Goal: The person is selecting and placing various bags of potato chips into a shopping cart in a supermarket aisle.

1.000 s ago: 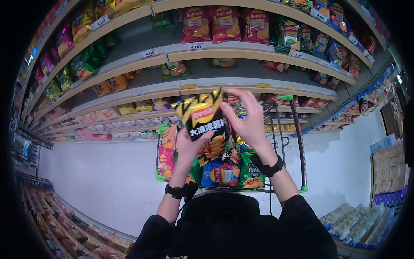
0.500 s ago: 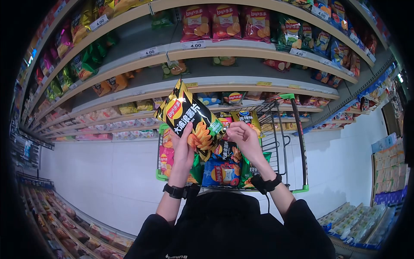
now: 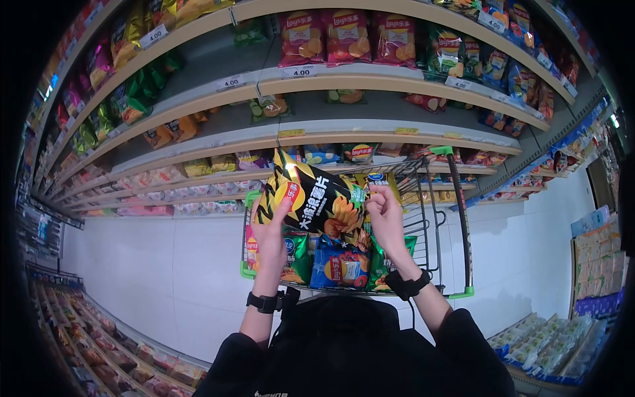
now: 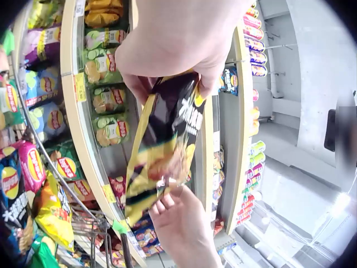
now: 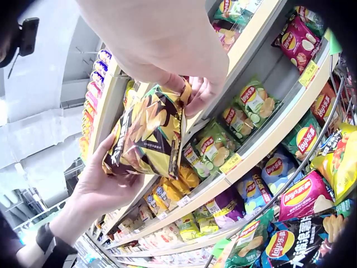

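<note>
A black-and-gold Lay's chip bag (image 3: 324,205) is held up over the shopping cart, its printed front toward the head camera and tilted. The left hand (image 3: 270,241) grips its left end, with the thumb lying across the front near the logo. At the bag's other end, the right hand (image 3: 387,221) pinches the edge between thumb and curled fingers, as the right wrist view shows of the bag (image 5: 149,131). Beneath, the cart (image 3: 468,290) holds several chip bags, among them a blue bag (image 3: 340,268) and a green bag (image 3: 297,257).
Curved-looking shelves (image 3: 397,85) of chip bags run across the front, with pink Lay's bags (image 3: 347,36) and price tags (image 3: 301,71). Pale floor (image 3: 152,264) lies around the cart. Packaged goods (image 3: 552,344) stand at the lower right, and more shelving (image 3: 112,331) at the lower left.
The chip bag turned from upright toward lying sideways and moved right and down from half a second ago. The right hand, first raised by the bag's top, came down to its right end.
</note>
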The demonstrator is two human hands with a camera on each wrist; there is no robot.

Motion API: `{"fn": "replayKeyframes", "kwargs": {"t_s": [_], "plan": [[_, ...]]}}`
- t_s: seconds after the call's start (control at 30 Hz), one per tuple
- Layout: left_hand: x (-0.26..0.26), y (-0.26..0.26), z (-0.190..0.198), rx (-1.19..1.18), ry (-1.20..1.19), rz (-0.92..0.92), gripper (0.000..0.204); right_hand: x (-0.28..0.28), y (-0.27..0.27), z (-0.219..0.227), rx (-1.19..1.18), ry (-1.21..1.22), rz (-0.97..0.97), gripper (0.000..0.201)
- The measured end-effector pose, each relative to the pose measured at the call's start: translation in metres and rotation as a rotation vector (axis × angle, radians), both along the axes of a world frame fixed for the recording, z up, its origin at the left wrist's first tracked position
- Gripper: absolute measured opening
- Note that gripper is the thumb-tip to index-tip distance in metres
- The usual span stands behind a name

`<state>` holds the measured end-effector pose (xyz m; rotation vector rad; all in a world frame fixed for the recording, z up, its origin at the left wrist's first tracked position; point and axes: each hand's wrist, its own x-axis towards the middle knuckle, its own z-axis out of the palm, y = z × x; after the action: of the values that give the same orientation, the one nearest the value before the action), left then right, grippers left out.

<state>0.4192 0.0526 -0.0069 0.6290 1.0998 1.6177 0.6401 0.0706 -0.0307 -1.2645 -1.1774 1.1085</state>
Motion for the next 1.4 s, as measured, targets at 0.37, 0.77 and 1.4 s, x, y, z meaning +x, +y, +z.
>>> {"fn": "replayKeyframes", "kwargs": {"t_s": [0.37, 0.77, 1.4], "plan": [[-0.03, 0.013, 0.018, -0.025, 0.444, -0.116, 0.022, 0.011, 0.001, -0.005, 0.06, -0.195, -0.107, 0.016], [-0.019, 0.02, 0.012, 0.013, 0.784, 0.015, 0.014, 0.013, 0.0, 0.001, 0.185, -0.337, -0.162, 0.015], [-0.019, 0.023, -0.02, 0.095, 0.451, 0.118, 0.01, 0.013, -0.01, -0.012, 0.138, -0.186, -0.178, 0.018]]}}
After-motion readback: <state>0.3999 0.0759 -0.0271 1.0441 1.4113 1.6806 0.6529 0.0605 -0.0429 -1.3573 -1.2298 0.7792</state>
